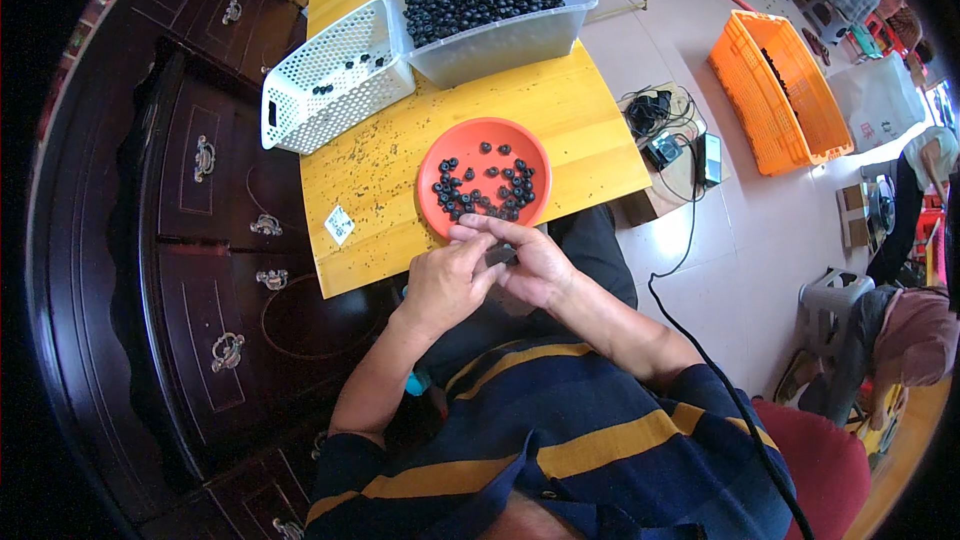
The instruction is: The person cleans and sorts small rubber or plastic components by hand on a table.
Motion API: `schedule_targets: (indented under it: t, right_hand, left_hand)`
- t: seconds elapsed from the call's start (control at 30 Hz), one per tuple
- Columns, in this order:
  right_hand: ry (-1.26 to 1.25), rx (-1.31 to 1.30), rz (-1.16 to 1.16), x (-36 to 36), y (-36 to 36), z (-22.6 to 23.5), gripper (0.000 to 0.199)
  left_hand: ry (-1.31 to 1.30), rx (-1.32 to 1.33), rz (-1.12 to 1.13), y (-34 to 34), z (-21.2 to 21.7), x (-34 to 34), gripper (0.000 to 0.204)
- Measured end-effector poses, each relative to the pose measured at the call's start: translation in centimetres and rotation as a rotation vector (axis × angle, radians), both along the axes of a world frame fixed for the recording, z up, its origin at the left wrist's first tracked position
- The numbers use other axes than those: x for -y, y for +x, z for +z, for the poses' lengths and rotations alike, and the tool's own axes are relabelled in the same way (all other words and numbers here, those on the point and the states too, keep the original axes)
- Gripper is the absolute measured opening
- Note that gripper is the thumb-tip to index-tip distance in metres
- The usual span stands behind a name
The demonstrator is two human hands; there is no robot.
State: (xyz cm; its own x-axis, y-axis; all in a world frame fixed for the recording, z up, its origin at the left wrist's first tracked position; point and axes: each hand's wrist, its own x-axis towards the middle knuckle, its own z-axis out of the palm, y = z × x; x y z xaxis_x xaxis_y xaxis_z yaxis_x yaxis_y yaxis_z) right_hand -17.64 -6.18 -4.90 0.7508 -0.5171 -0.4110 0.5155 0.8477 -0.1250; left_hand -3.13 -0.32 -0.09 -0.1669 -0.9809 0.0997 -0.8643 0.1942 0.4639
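My left hand (448, 280) and my right hand (540, 268) meet just in front of the orange-red plate (430, 147). Between their closed fingers sits a small dark piece (502, 254), whose exact kind I cannot make out. Fingertips of both hands lie at the plate's near rim. Several small round black parts (516, 185) are scattered in the plate, most of them along its near side and right side.
Behind the plate stand a white perforated basket (340, 50) with a few black parts and a clear bin (490, 50) heaped with them. Dark crumbs dot the yellow table (580, 140). Dark drawers (200, 180) rise at left; a black cable (690, 340) runs at right.
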Motion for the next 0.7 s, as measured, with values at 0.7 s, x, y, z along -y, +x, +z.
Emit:
schedule_targets:
  t: [0.7]
  right_hand:
    - [-0.355, -0.166, 0.111, 0.5, -0.4, -1.4, 0.018]
  left_hand:
    - [0.021, -0.03, 0.12, 1.3, 2.1, 1.3, 0.021]
